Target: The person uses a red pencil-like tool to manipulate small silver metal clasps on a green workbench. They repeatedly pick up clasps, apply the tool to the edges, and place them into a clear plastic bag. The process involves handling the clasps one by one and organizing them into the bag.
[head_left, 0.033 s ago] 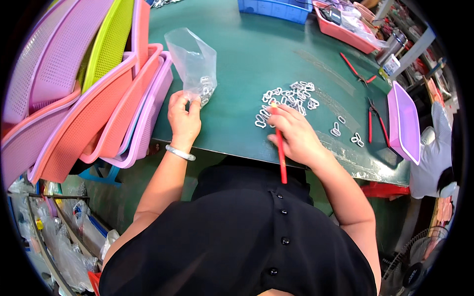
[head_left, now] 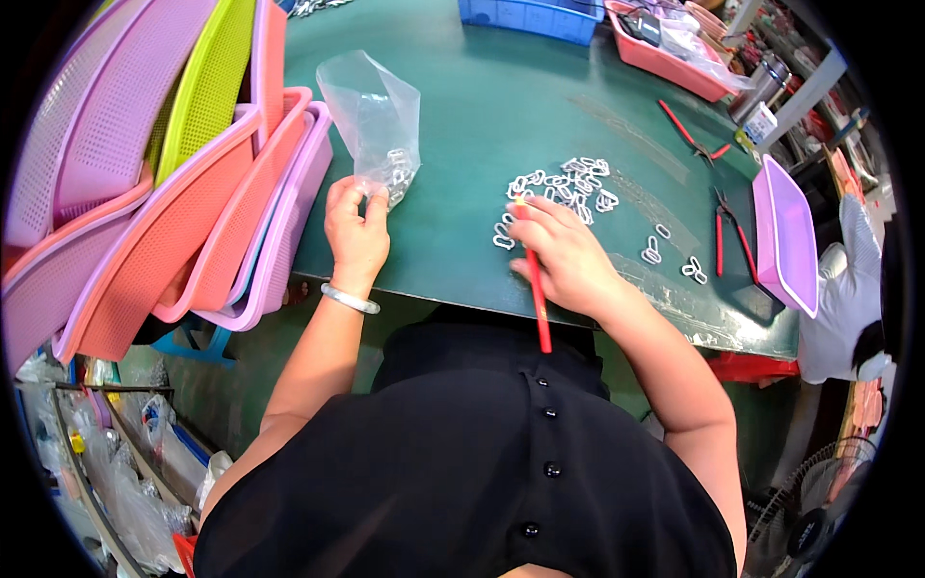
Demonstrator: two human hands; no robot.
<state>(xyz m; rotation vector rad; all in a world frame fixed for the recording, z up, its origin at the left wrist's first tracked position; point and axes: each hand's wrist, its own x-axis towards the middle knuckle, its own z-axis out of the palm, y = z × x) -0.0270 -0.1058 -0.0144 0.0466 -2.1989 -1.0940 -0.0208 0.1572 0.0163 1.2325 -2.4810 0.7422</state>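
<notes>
My left hand [head_left: 358,231] pinches the lower end of a clear plastic bag [head_left: 371,106], which leans upright on the green table. Several small silvery links [head_left: 398,171] lie in the bottom of that bag. A slim red pencil [head_left: 539,299] is held in my right hand [head_left: 567,258], its yellowish tip pointing away from me and its other end past the table edge. Those fingers are curled at the near side of a loose pile of silvery metal links [head_left: 581,178], hiding part of it. Whether they touch any link I cannot tell.
Stacked purple, orange and green baskets [head_left: 183,207] crowd the left. Right of the pile lie a few stray links [head_left: 652,250], two red-handled pliers [head_left: 734,236] and a purple tray [head_left: 785,241]. Blue [head_left: 530,21] and pink [head_left: 665,63] bins stand at the back.
My right hand has shifted slightly left with the red pencil along the near edge of the pile. The left hand and the bag stay nearly as they were.
</notes>
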